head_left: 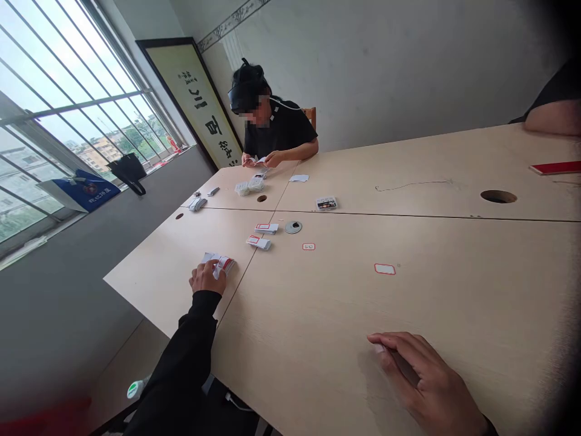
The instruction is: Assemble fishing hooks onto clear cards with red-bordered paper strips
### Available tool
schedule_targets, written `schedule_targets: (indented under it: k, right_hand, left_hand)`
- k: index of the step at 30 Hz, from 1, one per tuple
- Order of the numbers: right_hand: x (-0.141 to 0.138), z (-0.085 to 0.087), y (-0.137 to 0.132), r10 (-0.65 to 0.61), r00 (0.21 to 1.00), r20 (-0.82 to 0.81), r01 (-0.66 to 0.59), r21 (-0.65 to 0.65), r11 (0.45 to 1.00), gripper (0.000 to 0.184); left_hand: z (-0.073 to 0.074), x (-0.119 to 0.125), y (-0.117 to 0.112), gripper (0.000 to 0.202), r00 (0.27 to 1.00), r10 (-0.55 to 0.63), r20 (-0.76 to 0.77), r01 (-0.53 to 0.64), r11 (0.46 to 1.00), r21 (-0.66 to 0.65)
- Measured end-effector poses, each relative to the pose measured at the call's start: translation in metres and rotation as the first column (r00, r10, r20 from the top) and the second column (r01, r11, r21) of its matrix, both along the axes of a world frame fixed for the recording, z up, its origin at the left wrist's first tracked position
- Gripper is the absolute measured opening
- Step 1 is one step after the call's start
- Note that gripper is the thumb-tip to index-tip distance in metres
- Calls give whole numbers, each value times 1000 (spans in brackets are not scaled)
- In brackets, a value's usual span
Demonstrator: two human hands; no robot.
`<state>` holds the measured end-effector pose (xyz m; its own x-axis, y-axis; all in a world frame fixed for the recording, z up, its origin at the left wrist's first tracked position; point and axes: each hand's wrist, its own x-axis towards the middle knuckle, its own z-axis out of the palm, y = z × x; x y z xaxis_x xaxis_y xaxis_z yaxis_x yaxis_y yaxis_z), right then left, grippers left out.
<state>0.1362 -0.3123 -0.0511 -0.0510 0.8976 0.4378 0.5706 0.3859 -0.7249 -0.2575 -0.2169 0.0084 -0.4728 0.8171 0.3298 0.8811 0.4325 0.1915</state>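
My left hand (209, 277) reaches to the left part of the table, its fingers curled over a stack of white paper slips (226, 264) with red print. My right hand (424, 378) hovers over the front right of the table, fingers stretched and thumb close beneath the index finger; nothing shows in it. Beyond my left hand lie two small stacks of red-framed paper slips, a nearer one (259, 242) and a farther one (267, 228). Single red-bordered labels lie on the tabletop, a small one (308, 246) and a larger one (385, 269).
Across the table (454, 315), a person (281, 127) handles white paper beside clear plastic boxes (249, 185). A small case (326, 203), a round grommet cover (293, 227) and an open cable hole (498, 196) lie further back. Another person's arm (554, 117) rests at far right, near a red object (556, 168).
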Motion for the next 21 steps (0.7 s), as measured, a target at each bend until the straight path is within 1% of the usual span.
schedule_targets:
  k: [3,5,7,8,10,12,14,15,17,19,21]
  right_hand:
    - [1,-1,1,8,1000,-7,-8,4,1000,22]
    - [2,-1,2,23,1000,-11,-23,5,1000,21]
    - [3,1,3,55,998,3,-55,5,998,19]
    - [3,1,3,65,998,12,-65,4,998,18]
    - [2,2,4,68,997,21,-68,1,998,17]
    - [1,3,4,51,999,14,-51,11,999,18]
    - [1,4,6,43,999,8,-44,22,999,18]
    - [1,4,7,48,999,11,-49,29,998,18]
    - [2,5,9,70,997,27,-71,49,996,18]
    - [4,5,12,92,994,54,-95,64,993,19]
    - [7,4,15,112,990,80,-117,65,991,20]
  left_hand:
    - [3,6,-1,31,1000,-18,-3,18,998,55]
    - [6,17,3,31,999,-51,2,50,994,102]
    - [9,38,13,30,987,-158,23,152,975,164]
    - [9,52,21,29,971,-235,37,223,955,196]
    - [8,87,42,28,922,-382,66,359,904,232]
    - [3,126,71,26,856,-506,104,476,852,219]
    - [-5,164,102,26,784,-603,149,574,795,197]
    - [-9,180,118,26,754,-634,170,607,772,186]
    - [-18,206,148,29,720,-663,205,640,749,172]
    - [-24,223,172,32,694,-682,231,664,730,162]
    - [-26,232,188,36,676,-692,253,675,719,164]
